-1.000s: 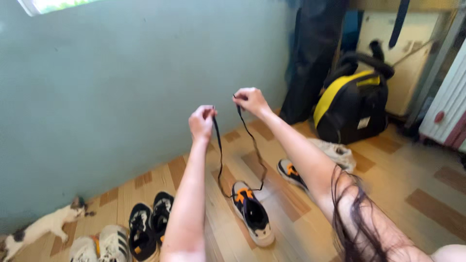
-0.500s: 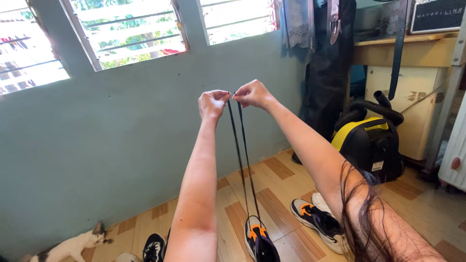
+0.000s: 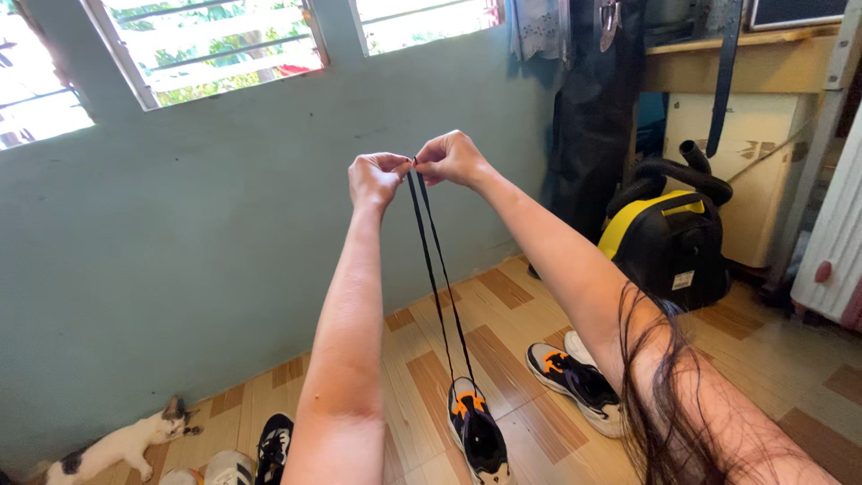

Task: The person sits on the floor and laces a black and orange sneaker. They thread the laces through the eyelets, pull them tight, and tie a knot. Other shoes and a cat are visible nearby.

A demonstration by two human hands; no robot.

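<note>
My left hand (image 3: 375, 177) and my right hand (image 3: 452, 159) are raised side by side, fingertips almost touching. Each pinches one end of a black shoelace (image 3: 435, 269). The two strands hang taut down to a black, white and orange sneaker (image 3: 479, 437), which dangles toe-up from the lace just above the floor. Its matching sneaker (image 3: 575, 384) lies on the wooden floor to the right, partly behind my right arm.
A teal wall with louvred windows (image 3: 215, 40) faces me. A white cat (image 3: 121, 443) lies at the wall's foot, lower left, beside more shoes (image 3: 274, 445). A black and yellow vacuum cleaner (image 3: 669, 238), a dark hanging bag (image 3: 593, 108) and a beige cabinet (image 3: 754, 171) stand at right.
My hands rose and came together, pulling the slack lace taut and lifting the sneaker's toe. In the last half second they barely moved; the view shifted slightly.
</note>
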